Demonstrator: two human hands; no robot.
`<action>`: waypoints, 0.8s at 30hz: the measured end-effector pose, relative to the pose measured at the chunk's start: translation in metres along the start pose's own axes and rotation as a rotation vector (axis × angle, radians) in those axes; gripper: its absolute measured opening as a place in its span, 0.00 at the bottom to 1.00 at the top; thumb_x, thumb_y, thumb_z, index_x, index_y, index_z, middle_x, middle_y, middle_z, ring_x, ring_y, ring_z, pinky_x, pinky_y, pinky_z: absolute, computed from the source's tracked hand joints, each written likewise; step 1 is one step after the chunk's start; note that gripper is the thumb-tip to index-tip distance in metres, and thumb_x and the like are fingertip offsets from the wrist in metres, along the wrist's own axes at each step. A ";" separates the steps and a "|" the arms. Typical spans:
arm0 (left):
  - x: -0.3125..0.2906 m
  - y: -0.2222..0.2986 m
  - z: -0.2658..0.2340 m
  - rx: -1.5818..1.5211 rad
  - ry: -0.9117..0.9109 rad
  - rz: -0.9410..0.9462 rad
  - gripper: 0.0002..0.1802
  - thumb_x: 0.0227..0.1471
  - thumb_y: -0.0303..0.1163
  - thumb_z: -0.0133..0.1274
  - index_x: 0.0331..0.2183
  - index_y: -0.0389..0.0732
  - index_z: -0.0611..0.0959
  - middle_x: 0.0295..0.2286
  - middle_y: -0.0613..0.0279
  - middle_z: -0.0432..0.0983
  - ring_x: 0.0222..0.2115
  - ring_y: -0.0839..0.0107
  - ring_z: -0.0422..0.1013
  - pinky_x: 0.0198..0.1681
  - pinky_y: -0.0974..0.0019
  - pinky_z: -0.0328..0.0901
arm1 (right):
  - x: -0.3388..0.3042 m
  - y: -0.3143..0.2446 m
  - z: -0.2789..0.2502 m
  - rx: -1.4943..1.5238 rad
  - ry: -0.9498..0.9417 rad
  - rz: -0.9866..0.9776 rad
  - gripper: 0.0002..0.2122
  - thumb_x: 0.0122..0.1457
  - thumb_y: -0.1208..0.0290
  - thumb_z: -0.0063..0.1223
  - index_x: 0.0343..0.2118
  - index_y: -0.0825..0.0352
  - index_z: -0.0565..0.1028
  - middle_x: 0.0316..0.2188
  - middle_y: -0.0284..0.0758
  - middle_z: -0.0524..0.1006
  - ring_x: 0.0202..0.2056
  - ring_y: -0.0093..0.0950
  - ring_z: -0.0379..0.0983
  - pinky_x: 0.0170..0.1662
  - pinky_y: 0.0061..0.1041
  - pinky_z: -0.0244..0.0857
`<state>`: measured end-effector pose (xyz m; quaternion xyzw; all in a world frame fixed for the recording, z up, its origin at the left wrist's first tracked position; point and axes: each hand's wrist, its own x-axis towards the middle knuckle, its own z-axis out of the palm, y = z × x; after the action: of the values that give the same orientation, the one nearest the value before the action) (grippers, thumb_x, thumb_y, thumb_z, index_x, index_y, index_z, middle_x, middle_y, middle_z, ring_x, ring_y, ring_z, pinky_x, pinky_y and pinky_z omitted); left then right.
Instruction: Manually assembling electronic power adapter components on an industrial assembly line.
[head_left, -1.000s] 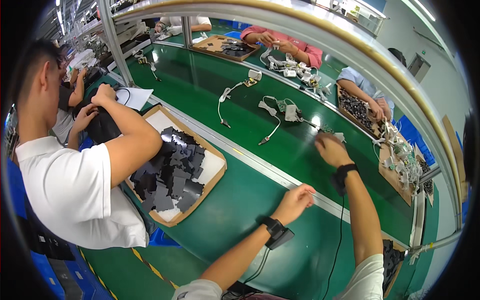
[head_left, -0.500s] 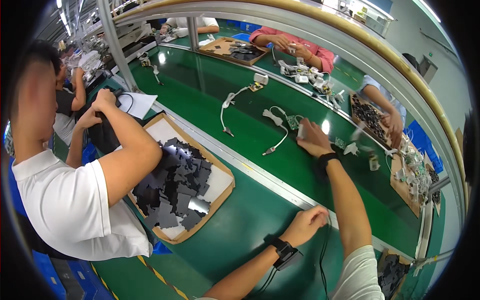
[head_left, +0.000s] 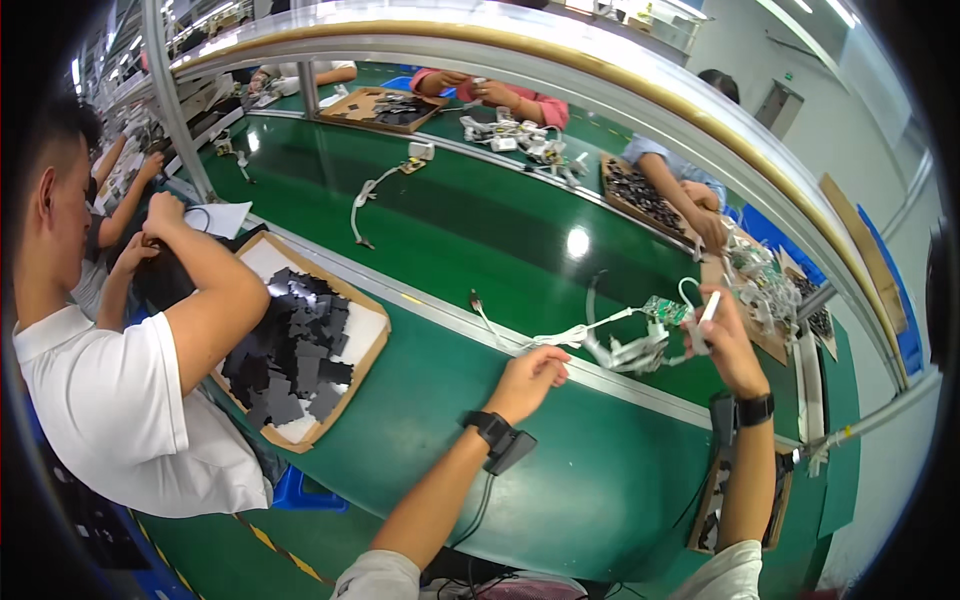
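Note:
My right hand (head_left: 733,350) is closed around a white plastic adapter housing (head_left: 706,318) above the belt's near side. Beside it hangs a green circuit board (head_left: 663,309), which joins a white cable (head_left: 575,336) running left to a plug end. Other white parts (head_left: 635,354), blurred by motion, hang just below the board. My left hand (head_left: 530,384) is held over the near edge rail, its fingers loosely curled in and nothing visible in them. The cable passes just beyond its knuckles, and I cannot tell whether they touch.
On the green belt (head_left: 310,200) lies another adapter with its cable (head_left: 420,152). A carton of dark flat pieces (head_left: 375,350) stands at left, beside a co-worker in white (head_left: 110,400). Across the belt, co-workers handle white parts (head_left: 510,135). A metal frame (head_left: 470,40) arches overhead.
My view has shifted right. My right hand has drawn back toward me, lifting the adapter, board and cable off the belt. My left hand has moved to the left, near the cable.

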<state>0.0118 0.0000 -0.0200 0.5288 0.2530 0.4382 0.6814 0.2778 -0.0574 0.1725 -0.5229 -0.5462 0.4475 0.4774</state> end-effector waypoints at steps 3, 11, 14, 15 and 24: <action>-0.002 0.000 -0.001 0.052 -0.036 0.051 0.10 0.60 0.24 0.46 0.43 0.34 0.76 0.33 0.60 0.76 0.33 0.74 0.73 0.40 0.70 0.69 | -0.056 0.000 0.008 -0.197 -0.034 0.059 0.27 0.56 0.69 0.57 0.58 0.64 0.60 0.35 0.34 0.71 0.34 0.24 0.70 0.38 0.24 0.67; -0.011 0.020 0.003 0.048 0.013 -0.062 0.12 0.60 0.26 0.49 0.46 0.35 0.76 0.36 0.59 0.77 0.37 0.73 0.74 0.44 0.69 0.68 | -0.175 0.017 0.057 -0.441 -0.226 0.072 0.33 0.50 0.69 0.64 0.59 0.63 0.60 0.46 0.42 0.70 0.43 0.36 0.72 0.47 0.31 0.68; -0.008 0.022 0.008 0.287 -0.124 0.019 0.14 0.60 0.27 0.50 0.47 0.35 0.75 0.38 0.58 0.77 0.39 0.73 0.74 0.45 0.69 0.67 | -0.180 0.052 0.080 -0.840 -0.086 -0.037 0.33 0.50 0.67 0.65 0.59 0.65 0.62 0.50 0.44 0.70 0.44 0.43 0.72 0.49 0.33 0.67; -0.009 0.023 0.010 0.404 -0.182 0.067 0.15 0.60 0.28 0.50 0.48 0.35 0.75 0.39 0.58 0.77 0.40 0.73 0.73 0.46 0.69 0.67 | -0.178 0.064 0.087 -1.026 0.043 -0.121 0.32 0.51 0.66 0.65 0.58 0.65 0.64 0.51 0.45 0.70 0.44 0.45 0.72 0.51 0.33 0.66; -0.038 0.064 0.040 0.446 -0.392 0.033 0.21 0.57 0.34 0.56 0.50 0.36 0.75 0.43 0.58 0.77 0.47 0.68 0.71 0.54 0.65 0.63 | -0.134 0.057 0.085 -0.727 -0.158 -0.418 0.30 0.51 0.70 0.62 0.59 0.64 0.64 0.56 0.44 0.66 0.56 0.45 0.62 0.59 0.38 0.57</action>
<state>0.0049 -0.0493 0.0481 0.7440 0.1977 0.2722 0.5773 0.2015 -0.1869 0.0969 -0.4995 -0.7974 0.1583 0.2993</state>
